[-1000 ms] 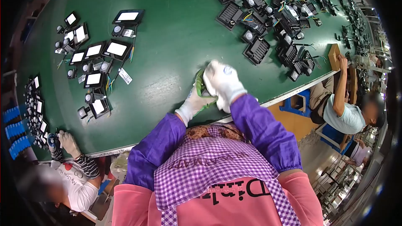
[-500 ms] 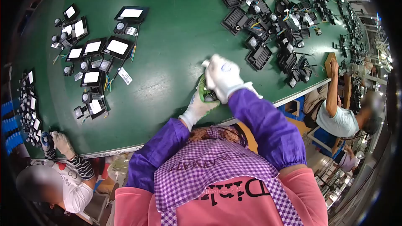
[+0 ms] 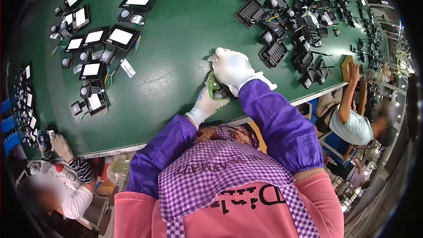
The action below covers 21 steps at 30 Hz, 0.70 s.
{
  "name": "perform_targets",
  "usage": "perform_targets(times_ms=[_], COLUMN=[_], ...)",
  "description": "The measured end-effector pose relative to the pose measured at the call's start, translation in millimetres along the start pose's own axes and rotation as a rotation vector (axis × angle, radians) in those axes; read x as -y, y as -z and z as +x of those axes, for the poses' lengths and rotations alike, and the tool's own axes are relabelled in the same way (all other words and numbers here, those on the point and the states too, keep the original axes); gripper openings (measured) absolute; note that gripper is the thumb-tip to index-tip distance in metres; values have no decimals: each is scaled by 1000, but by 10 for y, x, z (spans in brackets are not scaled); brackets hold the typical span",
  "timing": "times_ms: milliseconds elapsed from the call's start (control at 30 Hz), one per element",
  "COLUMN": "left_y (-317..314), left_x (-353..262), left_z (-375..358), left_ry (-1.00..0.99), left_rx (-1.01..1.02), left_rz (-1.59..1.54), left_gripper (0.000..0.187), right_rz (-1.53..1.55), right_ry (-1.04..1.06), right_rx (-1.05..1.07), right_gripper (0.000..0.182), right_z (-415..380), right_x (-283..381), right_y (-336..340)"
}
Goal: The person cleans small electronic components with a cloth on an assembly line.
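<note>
My left hand (image 3: 208, 100), in a white glove with green on the palm and fingers, grips a black floodlight (image 3: 226, 89) near the table's front edge. Most of the floodlight is hidden beneath my hands. Over its far side lies my right hand (image 3: 233, 67), white-gloved, with its fingers closed on a white cloth (image 3: 265, 80). Part of that cloth hangs out by my right wrist. Both hands are close together above the green table (image 3: 172, 39).
To the left lie several floodlights (image 3: 121, 36) with white panels, sensors and wires. More black floodlights (image 3: 273, 53) are heaped at the right, mostly back side up. One co-worker (image 3: 66, 180) sits at the lower left; another person (image 3: 352, 123) sits at the right.
My right hand has shifted slightly left and up over the floodlight. My left hand stays around it, a little lower. The whole view has shifted slightly.
</note>
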<state>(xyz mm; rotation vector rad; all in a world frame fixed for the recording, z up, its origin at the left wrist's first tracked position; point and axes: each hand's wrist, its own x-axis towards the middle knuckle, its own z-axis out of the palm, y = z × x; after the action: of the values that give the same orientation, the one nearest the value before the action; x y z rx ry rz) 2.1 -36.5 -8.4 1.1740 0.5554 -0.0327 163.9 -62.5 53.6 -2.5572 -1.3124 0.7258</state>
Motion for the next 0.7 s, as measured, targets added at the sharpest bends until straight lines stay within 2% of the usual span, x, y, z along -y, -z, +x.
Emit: perform_targets(times_ms=[67,100,133,200,233,267,333,367,400,433,467,500,567,600,633,700], left_y=[-11,-7,5,37,15,21,7,-11,8,53,77,66,55,50,54,56], left_x=[-133,238,152,-15,-165,-91,50,56,-27,-107,-119,-71,74,22,-27,-16], left_z=[-17,48,75,12,-29,-7,32,42,57,60,13,25,68,68,48,76], left_ry=[-76,-173,-146,-68,105,29,-150,-251,-136,-11,125,107,-30,-103,-34,-101], left_rx=[-51,-127,-92,-5,28,3,-48,-77,-44,-7,39,72,22,-5,47,23], left_rz=[116,277,229,136,-69,-31,43,83,100,120,142,-15,17,31,-103,-30], left_gripper=[77,76,76,77,77,76,77,79,82,85,89,94,89,87,89,89], right_rz=[-94,-201,-13,21,73,125,-61,-136,-207,-55,243,536,81,164,248,220], right_ry=[174,211,202,141,-68,-176,-131,-33,65,146,-78,-301,-210,-244,-276,-279], right_rx=[-137,104,63,-4,104,14,-60,-60,-52,52,105,141,-14,-41,-72,22], right_gripper=[19,18,18,19,22,22,23,22,22,22,21,21,22,29,36,39], right_z=[-180,-285,-338,-341,-183,-103,-113,-199,-317,-356,-364,-259,12,20,23,-150], right_x=[-60,140,130,91,-14,-147,-203,-165,-57,59,82,37,-346,-396,-439,-431], right_y=[-173,41,-36,84,107,132,18,-62,-150,-140,-104,-17,43,95,143,269])
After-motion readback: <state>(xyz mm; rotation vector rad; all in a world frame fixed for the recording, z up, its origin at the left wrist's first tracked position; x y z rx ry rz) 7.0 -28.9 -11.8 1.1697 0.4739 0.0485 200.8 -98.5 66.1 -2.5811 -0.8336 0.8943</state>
